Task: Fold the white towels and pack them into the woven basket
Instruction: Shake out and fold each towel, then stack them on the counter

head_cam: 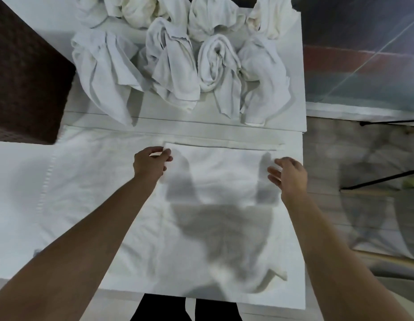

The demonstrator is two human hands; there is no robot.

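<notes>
- Head view: the left hand (150, 162) pinches the far left corner of a towel (215, 181) spread flat on the worktop (20, 193).
- The right hand (288, 173), fingers loose, hovers at its right edge.
- Crumpled towels (173, 61) lie beyond both hands; the basket (27, 77) stands far left.

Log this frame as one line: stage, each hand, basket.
stage: folding flat towel | left hand: pinches far-left corner | right hand: open at right edge | woven basket: far left, contents unseen
</notes>
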